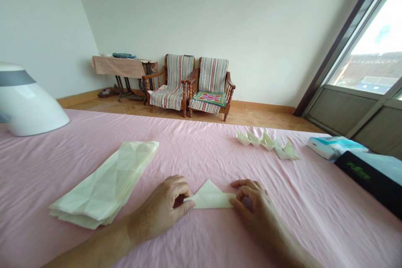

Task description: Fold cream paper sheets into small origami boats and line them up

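A small folded sheet of pale paper [210, 197], shaped like a triangle over a flat strip, lies on the pink tablecloth [201, 146] near me. My left hand [163, 209] pinches its left tip with curled fingers. Its right end is pinched by my right hand [251, 203], fingers closed. Both forearms rest low on the cloth.
A stack of creased pale paper sheets [106, 186] lies to the left. Several finished folded paper pieces [266, 142] sit in a row at the far right. A tissue box [333, 147] and a black box [373, 184] lie at the right edge, a white rounded object [28, 104] far left.
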A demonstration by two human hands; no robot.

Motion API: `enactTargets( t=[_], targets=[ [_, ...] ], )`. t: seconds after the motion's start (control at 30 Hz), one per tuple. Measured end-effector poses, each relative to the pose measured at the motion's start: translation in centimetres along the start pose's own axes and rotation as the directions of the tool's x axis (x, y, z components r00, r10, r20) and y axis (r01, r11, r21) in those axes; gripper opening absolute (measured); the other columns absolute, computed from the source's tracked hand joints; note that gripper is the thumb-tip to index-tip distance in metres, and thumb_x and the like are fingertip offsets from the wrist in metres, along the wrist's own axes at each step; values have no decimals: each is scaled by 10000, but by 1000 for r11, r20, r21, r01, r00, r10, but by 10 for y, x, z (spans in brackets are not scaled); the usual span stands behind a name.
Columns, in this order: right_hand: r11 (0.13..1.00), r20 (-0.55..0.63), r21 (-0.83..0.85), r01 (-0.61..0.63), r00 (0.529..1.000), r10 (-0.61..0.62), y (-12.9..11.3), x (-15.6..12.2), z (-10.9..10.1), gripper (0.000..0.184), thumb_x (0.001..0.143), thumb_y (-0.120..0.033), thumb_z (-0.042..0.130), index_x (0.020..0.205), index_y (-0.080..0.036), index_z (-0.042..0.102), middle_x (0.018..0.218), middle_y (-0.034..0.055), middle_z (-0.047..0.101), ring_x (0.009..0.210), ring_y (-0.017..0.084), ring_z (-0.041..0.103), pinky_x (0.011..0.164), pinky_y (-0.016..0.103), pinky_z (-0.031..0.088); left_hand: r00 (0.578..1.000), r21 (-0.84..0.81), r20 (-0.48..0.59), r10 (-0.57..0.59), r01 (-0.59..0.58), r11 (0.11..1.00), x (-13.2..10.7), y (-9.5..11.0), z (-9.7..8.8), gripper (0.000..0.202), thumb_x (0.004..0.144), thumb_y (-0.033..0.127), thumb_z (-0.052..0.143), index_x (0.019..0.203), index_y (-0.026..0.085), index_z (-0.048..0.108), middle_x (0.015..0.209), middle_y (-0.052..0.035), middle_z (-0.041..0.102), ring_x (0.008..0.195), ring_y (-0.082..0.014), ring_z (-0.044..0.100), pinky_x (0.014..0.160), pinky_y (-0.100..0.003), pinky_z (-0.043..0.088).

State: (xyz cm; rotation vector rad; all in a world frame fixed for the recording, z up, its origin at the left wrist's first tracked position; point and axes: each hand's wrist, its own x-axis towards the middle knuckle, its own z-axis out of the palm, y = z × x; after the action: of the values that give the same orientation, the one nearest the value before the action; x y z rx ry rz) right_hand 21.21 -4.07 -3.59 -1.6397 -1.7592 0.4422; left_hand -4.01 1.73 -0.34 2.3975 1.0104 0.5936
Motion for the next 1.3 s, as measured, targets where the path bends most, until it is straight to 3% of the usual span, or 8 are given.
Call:
enactTargets(
  t=[0.2,1.1,1.3],
  targets=[
    [999,-11,-34,27,1000,-27,2,0,1,192,844,-250,546,653,-228,554,1072,51,652,1035,265,538,866,436,355,999,37,-35,-32,34,999,1,-1,2,231,825,146,599,634,165,471,702,18,525,694,-146,497,645,-248,336],
    [988,-45,-145,62,997,-69,0,2,5,179,835,-190,562,658,-213,539,1015,45,654,965,236,561,815,386,356,995,88,-58,-82,87,992,3,1,6,221,776,126,602,623,176,450,685,24,543,681,-151,503,638,-255,344],
    [979,-40,-189,74,996,-83,-1,3,6,172,829,-175,554,662,-218,544,1012,43,658,951,243,569,809,397,365,994,60,-107,-34,41,997,-1,1,6,186,756,34,611,816,189,529,838,11,567,809,-174,536,729,-277,405]
  ],
)
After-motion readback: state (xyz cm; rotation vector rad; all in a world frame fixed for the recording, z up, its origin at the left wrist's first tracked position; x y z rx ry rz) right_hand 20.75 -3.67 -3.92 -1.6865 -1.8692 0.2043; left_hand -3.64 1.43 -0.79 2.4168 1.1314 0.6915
